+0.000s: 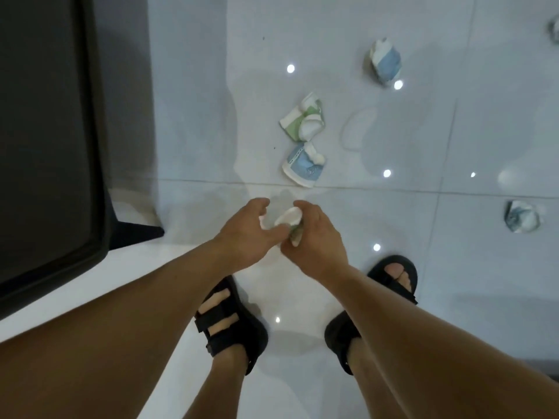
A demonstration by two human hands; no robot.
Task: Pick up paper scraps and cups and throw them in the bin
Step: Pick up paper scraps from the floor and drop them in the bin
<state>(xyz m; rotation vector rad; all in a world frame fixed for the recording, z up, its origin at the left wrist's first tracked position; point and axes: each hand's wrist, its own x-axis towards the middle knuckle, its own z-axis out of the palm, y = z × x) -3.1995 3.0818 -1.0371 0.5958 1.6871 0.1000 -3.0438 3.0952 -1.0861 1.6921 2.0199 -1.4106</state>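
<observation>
My right hand [314, 237] grips a crumpled white and green paper cup [289, 220] above the floor. My left hand [246, 232] meets it from the left, thumb and fingers curled on the same cup. On the tiles ahead lie a crushed green cup [302, 120] and, touching it, a crushed blue cup [304, 167]. Another crushed blue cup [385, 62] lies farther back to the right. A crumpled paper scrap [521, 216] sits at the right, and one more scrap [554, 30] shows at the top right edge. No bin is in view.
A tall dark piece of furniture [54, 131] fills the left side, its corner close to my left arm. My feet in black sandals [233, 325] stand on the glossy white tile floor [423, 140], which reflects ceiling lights.
</observation>
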